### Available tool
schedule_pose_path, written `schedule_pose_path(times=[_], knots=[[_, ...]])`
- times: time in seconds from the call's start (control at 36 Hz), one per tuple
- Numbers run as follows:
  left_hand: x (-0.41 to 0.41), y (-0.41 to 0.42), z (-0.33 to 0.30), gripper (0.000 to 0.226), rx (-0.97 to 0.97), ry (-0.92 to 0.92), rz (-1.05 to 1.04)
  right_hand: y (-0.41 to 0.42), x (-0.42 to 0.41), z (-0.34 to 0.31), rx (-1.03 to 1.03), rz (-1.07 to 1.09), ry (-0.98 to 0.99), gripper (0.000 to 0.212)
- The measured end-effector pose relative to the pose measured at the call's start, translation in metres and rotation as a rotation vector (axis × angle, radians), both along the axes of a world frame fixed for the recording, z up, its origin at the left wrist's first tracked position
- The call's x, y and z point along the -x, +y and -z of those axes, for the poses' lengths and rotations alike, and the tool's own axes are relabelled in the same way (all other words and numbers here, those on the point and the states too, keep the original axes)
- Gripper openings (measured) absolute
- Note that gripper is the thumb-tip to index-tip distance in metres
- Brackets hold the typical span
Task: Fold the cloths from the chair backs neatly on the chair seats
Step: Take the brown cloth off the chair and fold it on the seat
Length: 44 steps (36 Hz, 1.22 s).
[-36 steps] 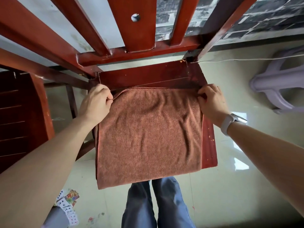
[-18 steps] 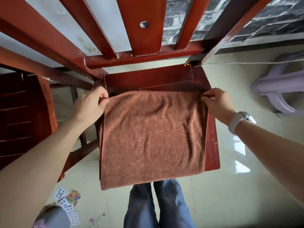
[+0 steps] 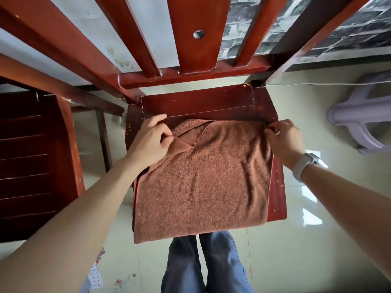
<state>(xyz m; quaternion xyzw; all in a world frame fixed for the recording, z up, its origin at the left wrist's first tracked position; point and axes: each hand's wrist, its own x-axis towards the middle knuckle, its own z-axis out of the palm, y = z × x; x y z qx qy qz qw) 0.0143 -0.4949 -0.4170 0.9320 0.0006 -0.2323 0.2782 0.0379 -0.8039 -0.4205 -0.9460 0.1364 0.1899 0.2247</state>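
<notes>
A rust-brown terry cloth (image 3: 203,182) lies doubled on the red wooden chair seat (image 3: 196,104), its near edge hanging over the seat's front. My left hand (image 3: 149,142) pinches the cloth's far left corner and has turned it inward, so a small triangular flap shows there. My right hand (image 3: 284,138) pinches the far right corner at the seat's right side. The chair back (image 3: 190,39) with its slats rises just beyond the seat.
A second dark wooden chair (image 3: 31,161) stands close on the left. A pale plastic stool (image 3: 364,115) lies on the tiled floor at right. Playing cards (image 3: 96,278) are scattered on the floor at lower left. My legs in jeans (image 3: 203,265) stand before the seat.
My left hand has moved right and toward me with the far left corner, folding it over into a flap. The right hand has kept its pinch on the right corner.
</notes>
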Motion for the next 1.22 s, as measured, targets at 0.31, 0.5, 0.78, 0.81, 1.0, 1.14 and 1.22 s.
schedule_pose_path(times=[0.31, 0.5, 0.78, 0.81, 1.0, 1.14, 1.22], knots=[[0.037, 0.002, 0.011, 0.007, -0.092, -0.026, -0.149, 0.003, 0.004, 0.001, -0.013, 0.014, 0.002, 0.020], [0.036, 0.008, 0.001, 0.007, -0.034, -0.061, -0.158, 0.001, 0.007, -0.002, -0.015, 0.016, -0.028, 0.018], [0.042, 0.037, -0.025, 0.012, -0.026, -0.046, -0.238, -0.007, 0.011, -0.021, -0.052, 0.064, -0.025, 0.017], [0.042, 0.040, -0.029, 0.012, -0.020, -0.045, -0.247, -0.008, 0.012, -0.024, -0.052, 0.052, -0.022, 0.017], [0.038, 0.048, -0.060, 0.013, 0.011, -0.108, -0.294, -0.007, 0.018, -0.054, -0.091, 0.009, -0.053, 0.021], [0.042, 0.051, -0.091, 0.009, -0.001, -0.162, -0.328, -0.008, 0.032, -0.086, -0.116, 0.051, -0.067, 0.016], [0.051, 0.054, -0.112, 0.009, 0.043, -0.167, -0.331, -0.009, 0.043, -0.109, -0.132, 0.059, -0.086, 0.014]])
